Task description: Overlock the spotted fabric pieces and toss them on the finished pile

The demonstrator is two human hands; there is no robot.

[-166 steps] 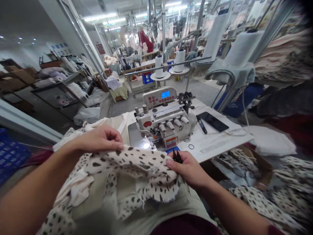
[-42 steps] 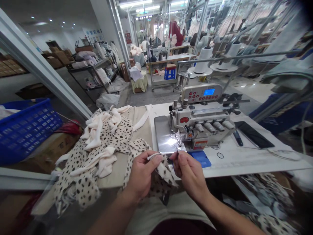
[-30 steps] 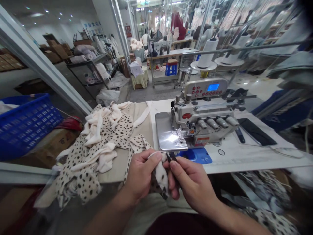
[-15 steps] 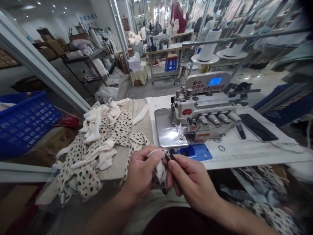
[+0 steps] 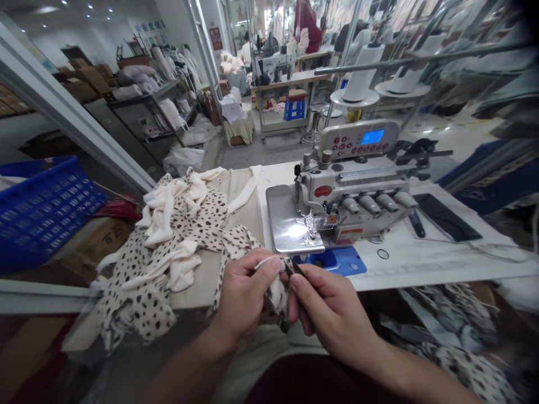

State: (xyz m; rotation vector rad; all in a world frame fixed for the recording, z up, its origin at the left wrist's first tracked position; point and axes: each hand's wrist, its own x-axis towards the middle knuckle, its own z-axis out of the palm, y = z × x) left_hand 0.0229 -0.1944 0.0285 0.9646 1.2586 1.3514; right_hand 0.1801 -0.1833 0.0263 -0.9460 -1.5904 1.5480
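Observation:
My left hand [image 5: 246,289] is closed on a bunched piece of white fabric with dark spots [image 5: 278,294], its edge pinched under the thumb. In my right hand [image 5: 330,303] is a small dark pointed tool [image 5: 297,269], mostly covered by the fingers; whether it is tweezers or thread snips I cannot tell. Its tip meets the fabric close to my left thumb. Both hands are just in front of the overlock sewing machine [image 5: 353,191], below its metal plate [image 5: 286,219]. The spotted fabric pile [image 5: 197,224], with cream strips, lies to the left of the machine.
Right of the machine lie a black phone [image 5: 448,216] and a small black ring [image 5: 383,254] on the white table [image 5: 421,269]. A blue basket [image 5: 50,207] stands at the left. Thread cones [image 5: 364,73] rise behind the machine. More fabric [image 5: 463,365] hangs low at the right.
My hands keep nearly the same hold and place. The view has shifted very slightly; nothing else has visibly moved.

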